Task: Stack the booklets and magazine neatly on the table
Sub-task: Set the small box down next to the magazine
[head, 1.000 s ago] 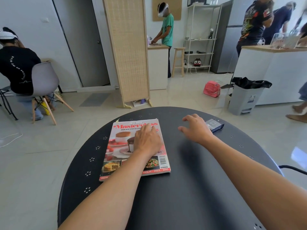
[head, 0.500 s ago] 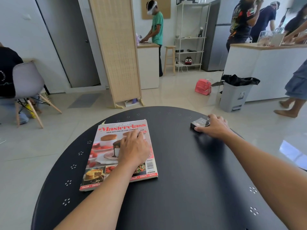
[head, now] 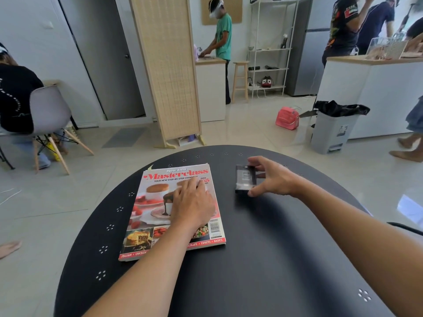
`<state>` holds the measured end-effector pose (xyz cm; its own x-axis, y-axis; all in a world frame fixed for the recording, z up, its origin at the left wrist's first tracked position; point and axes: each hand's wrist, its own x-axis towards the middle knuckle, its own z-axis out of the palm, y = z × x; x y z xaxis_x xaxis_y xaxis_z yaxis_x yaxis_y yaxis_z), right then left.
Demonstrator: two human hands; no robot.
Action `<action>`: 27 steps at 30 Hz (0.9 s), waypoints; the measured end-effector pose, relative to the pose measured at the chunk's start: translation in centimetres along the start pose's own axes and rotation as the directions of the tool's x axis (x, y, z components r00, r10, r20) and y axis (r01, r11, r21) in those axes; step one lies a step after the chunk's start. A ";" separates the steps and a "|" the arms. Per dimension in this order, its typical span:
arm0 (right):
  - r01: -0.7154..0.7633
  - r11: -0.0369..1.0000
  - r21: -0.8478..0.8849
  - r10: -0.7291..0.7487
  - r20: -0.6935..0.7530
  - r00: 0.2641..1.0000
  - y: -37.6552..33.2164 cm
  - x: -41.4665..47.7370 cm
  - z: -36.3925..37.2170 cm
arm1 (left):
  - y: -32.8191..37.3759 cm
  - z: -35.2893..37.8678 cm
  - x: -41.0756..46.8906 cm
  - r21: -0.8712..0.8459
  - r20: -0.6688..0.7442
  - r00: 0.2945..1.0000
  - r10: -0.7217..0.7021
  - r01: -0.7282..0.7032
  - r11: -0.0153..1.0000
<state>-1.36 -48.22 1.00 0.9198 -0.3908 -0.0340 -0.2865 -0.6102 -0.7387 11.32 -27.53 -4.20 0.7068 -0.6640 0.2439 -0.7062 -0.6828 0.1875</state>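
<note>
A red-titled "Masterclass" cooking magazine (head: 155, 202) lies flat on the left half of the round black table (head: 263, 259). More page edges show under its far edge, so it seems to rest on other booklets. My left hand (head: 194, 202) lies palm down on its cover, fingers spread. To the right, my right hand (head: 272, 177) grips a small dark booklet (head: 245, 178) by its right side, thumb at the near corner and fingers over the far edge. The small booklet is tilted, just above the table and a short gap from the magazine.
Beyond the table stand a wicker screen (head: 167, 72), a grey bin (head: 332, 131) and a pink bag (head: 287, 117) on the floor. A person sits on a chair (head: 49, 115) at left. Other people stand at counters behind.
My right hand reached to the small booklet at the table's right, took hold of it and has drawn it left toward the magazine. My left hand stayed on the cover.
</note>
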 end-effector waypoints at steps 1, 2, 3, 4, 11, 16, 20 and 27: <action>0.021 1.000 0.005 -0.021 0.037 0.999 -0.4 0.0 0.7 | 0.0 0.0 0.0 -0.005 -0.008 1.000 -0.001 0.001 1.000; 0.033 0.999 0.006 -0.033 0.068 0.997 -0.7 0.0 1.3 | 0.0 0.0 -0.1 -0.011 -0.014 1.000 -0.003 0.003 1.000; 0.038 0.999 0.001 -0.038 0.093 0.995 -0.9 0.0 1.7 | 0.1 0.0 -0.1 -0.017 -0.018 1.000 -0.005 0.005 1.000; 0.038 0.999 -0.005 -0.037 0.115 0.993 -1.0 0.0 2.1 | 0.1 0.0 0.0 -0.018 -0.018 1.000 -0.006 0.005 1.000; 0.000 1.000 0.022 -0.004 0.179 0.984 -0.8 0.2 2.8 | -0.1 0.1 0.0 -0.011 -0.025 1.000 -0.006 0.006 1.000; -0.023 1.000 0.021 0.019 0.200 0.980 -1.1 0.3 2.7 | 0.0 0.0 0.0 -0.023 -0.026 1.000 -0.005 0.005 1.000; -0.021 1.000 0.005 0.019 0.218 0.976 -1.3 0.4 2.8 | 0.0 -0.2 -0.1 -0.023 -0.024 1.000 -0.004 0.003 1.000; -0.007 1.000 -0.019 0.011 0.225 0.974 -1.1 0.3 2.9 | 0.0 -0.2 -0.3 -0.041 -0.032 0.999 -0.001 0.000 0.999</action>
<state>0.06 -45.61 -0.15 0.9534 -0.2326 -0.1924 -0.2978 -0.6207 -0.7253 11.15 -27.29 -4.10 0.7058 -0.6534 0.2737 -0.7075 -0.6694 0.2265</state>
